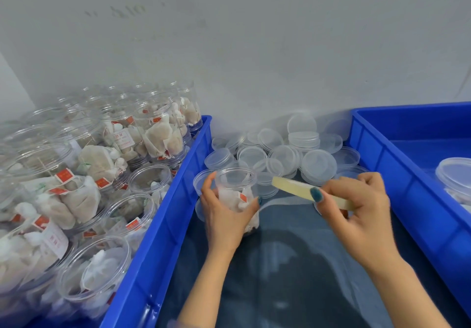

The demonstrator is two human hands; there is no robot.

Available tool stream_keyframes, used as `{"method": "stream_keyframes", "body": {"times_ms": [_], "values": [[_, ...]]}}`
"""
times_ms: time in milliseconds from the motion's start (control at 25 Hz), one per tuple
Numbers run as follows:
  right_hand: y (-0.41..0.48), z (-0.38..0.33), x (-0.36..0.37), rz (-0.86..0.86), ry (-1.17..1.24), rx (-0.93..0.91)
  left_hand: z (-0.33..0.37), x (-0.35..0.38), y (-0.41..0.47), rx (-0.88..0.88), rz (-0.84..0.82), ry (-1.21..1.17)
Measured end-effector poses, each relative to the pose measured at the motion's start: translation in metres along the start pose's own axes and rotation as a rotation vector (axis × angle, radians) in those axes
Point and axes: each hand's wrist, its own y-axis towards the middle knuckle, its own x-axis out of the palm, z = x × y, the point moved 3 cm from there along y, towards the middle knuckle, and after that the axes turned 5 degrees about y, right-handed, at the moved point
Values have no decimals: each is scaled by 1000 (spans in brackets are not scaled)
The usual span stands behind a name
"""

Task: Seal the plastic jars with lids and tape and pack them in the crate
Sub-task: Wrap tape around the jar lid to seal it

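Step in hand, by judgement: prep of one open jar [237, 182] before capping; no lid on it yet. To do it well, operator steadies the jar upright w/ L hand [224, 215]; brings the strip [293, 187] to the mouth w/o tipping the contents or snagging the red tags on the rim; contents should sit below the rim so a lid seats flat; then lid, then tape round the seam.

Nearest: both forearms lie over a dark surface [293, 264] btw. the two crates. L hand: fingers and thumb curled round the jar wall, grasping it; jar stands mouth up, tea-bag-like sachets inside. R hand [356, 210]: thumb and forefinger pinch the pale yellowish flat strip; other fingers loosely curled; strip's free end points at the jar rim, just beside it, apparently not touching; tape or stick: cannot tell.

Beyond: heap of clear lids [318, 164], just behind the jar. L side: blue crate [163, 238] full of open filled jars [150, 180], none capped. R side: second blue crate [407, 200] w/ a lidded jar [456, 172] at frame edge; likely the pack destination. Farthest: plain grey wall [254, 47].
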Motion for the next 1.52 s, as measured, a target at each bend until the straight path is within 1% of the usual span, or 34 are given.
{"method": "stream_keyframes", "body": {"times_ms": [80,120,200,280,400,480,520,600,640,680,760,800,840,880,920,1000,1080,1160,1200,1280,1360,1440,1520], "values": [[-2,9,-6,-44,-122,38,-9,-3,0,29,-88,-92],[-4,15,-6,-97,-200,89,-12,-5,-1,43,-131,-117],[-12,28,-1,-259,-379,199,-17,-7,-7,58,-163,-140],[-21,33,7,-370,-517,182,-16,-8,-14,70,-195,-170],[-36,30,12,-387,-532,65,-11,-12,-22,95,-268,-167],[-45,34,13,-485,-565,49,-7,-15,-34,105,-337,-159],[-50,38,13,-571,-581,77,-3,-15,-39,100,-385,-153],[-57,45,11,-742,-580,196,3,-10,-43,133,-480,-132],[-59,47,10,-789,-570,237,1,-7,-41,141,-490,-113],[-58,47,9,-802,-552,253,-3,-6,-34,90,-461,-160],[-54,45,9,-776,-522,242,-14,-12,-13,-9,-288,10],[-53,44,8,-749,-506,237,-17,-22,-7,47,-228,150],[-52,43,9,-723,-474,237,-19,-29,-3,67,-185,265],[-52,41,12,-690,-405,247,-21,-34,2,130,-126,449],[-51,39,16,-648,-291,270,-23,-37,7,180,-58,562],[-46,34,32,-560,-10,324,-24,-30,21,178,30,602],[-41,25,53,-559,229,365,-21,-20,39,97,4,656],[-40,19,71,-605,399,403,-25,-11,54,108,-41,778],[-42,19,77,-621,448,420,-27,-10,58,118,-30,822],[-47,21,83,-616,491,419,-30,-10,63,151,11,830],[-50,22,84,-601,505,403,-28,-14,64,173,26,776],[-52,22,84,-583,530,410,-23,-17,61,158,27,674],[-52,21,84,-569,537,405,-10,-24,52,169,90,505]]}}
